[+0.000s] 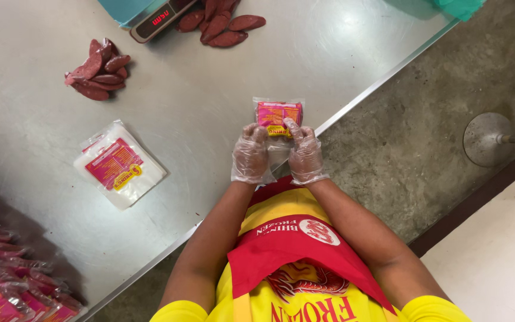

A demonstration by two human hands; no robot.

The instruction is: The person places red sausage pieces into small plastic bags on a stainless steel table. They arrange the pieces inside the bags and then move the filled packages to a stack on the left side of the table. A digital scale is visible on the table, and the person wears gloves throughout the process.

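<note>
Both gloved hands, left hand [250, 156] and right hand [305, 154], pinch the near edge of a clear printed pouch [278, 116]. It looks light, limp and slippery (thin film), so corners probably grip best.

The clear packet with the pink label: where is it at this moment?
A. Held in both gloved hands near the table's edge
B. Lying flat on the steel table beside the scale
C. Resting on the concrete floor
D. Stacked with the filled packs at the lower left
A: the left hand and right hand, both in thin clear gloves, grip the lower part of the clear packet above the steel table near its edge.
</note>
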